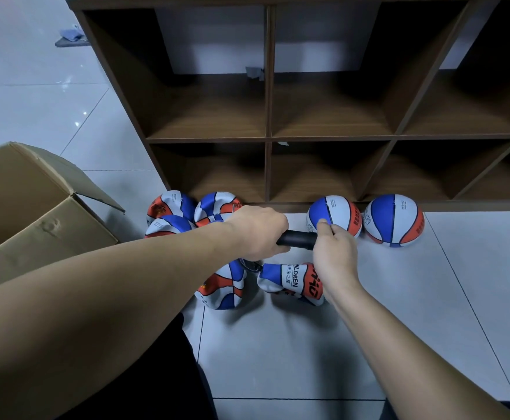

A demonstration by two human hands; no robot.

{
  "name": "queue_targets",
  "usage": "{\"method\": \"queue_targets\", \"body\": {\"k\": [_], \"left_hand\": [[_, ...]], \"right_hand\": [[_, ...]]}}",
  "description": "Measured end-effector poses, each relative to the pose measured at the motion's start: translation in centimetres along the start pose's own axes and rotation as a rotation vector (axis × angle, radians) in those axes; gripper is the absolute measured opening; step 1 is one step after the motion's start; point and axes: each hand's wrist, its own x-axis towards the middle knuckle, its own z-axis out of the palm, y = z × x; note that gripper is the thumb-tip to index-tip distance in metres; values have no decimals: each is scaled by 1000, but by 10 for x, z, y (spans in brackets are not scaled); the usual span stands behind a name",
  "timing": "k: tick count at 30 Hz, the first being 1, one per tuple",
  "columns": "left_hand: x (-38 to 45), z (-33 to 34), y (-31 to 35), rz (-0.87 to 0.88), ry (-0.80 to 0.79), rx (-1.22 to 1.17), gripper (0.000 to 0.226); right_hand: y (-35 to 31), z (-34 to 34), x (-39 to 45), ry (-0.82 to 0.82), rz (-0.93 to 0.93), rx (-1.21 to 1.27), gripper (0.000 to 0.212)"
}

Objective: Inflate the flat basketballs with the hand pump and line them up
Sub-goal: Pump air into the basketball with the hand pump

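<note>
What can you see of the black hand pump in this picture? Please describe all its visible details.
The hand pump shows only as a short black cylinder, matte and plastic-looking, lying roughly level above the floor. The left hand grips one end and the right hand pinches the other end, next to a round basketball by the shelf. A thin dark loop, perhaps its hose, hangs under the left hand. Its needle is hidden.

From my end the pump (297, 239) is plain black, gripped in both hands. Just past my right hand (334, 256) the round ball (335, 216) has blue, white and orange-red panels split by black seams, same as the one right of it (394, 220). Flat balls (217, 207) behind my left hand (258, 231) repeat those colours, crumpled. Shelf (332, 137) is dark brown woodgrain, box (35, 207) tan, floor (308, 344) pale grey tile.
</note>
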Motion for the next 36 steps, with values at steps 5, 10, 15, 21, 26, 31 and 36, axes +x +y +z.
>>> {"method": "queue_targets", "body": {"k": [5,10,15,21,26,31,36], "left_hand": [[3,3,-4,-12,-13,-8,34],[0,2,-26,-82,-83,-83,29],[0,3,-21,-65,-82,-78,30],[-2,1,-13,-47,-44,-41,29],[-4,2,-9,-27,-28,9,28],[-4,4,-4,3,-45,60,26],[-1,3,3,18,-19,46,27]], "right_hand": [[2,-12,15,-54,116,33,33],[6,-52,39,92,214,56,4],[6,-55,37,182,212,92,28],[3,-25,16,211,98,37,38],[7,-4,5,168,83,23,41],[11,9,-3,135,80,25,42],[10,10,-5,112,54,6,41]]}}
